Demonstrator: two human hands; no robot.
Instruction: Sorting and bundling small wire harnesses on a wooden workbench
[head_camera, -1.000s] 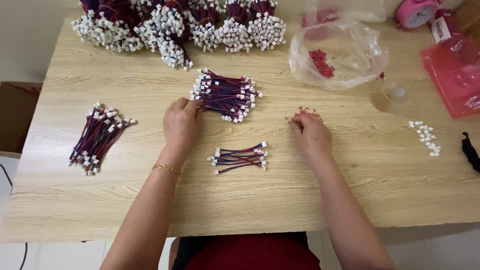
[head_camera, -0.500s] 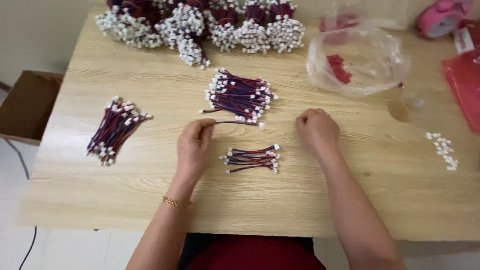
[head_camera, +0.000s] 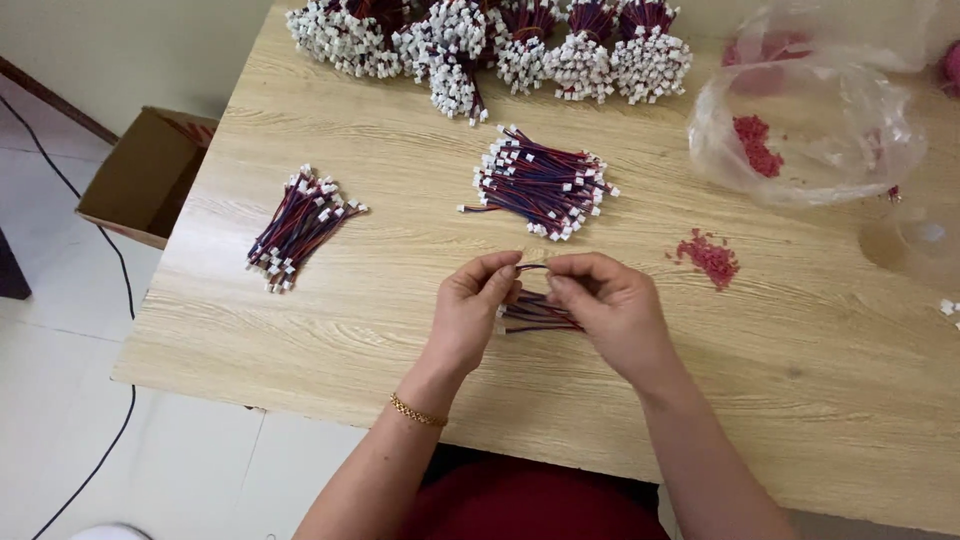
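Note:
My left hand and my right hand meet over the middle of the wooden table, pinching a single thin red-and-blue wire between their fingertips. Just below the hands lies a small bundle of the same wires, partly hidden by my fingers. A bigger loose pile of wires with white plugs lies beyond the hands. A little heap of small red pieces sits to the right of my right hand.
Another wire bundle lies at the left. Several bunches with white plugs line the far edge. A clear plastic bag with red pieces sits far right. A cardboard box and a black cable are on the floor at left.
My left hand drew one wire from the far pile toward me. Both hands then came together above the small bundle, gripping that wire. The view shifted to the right.

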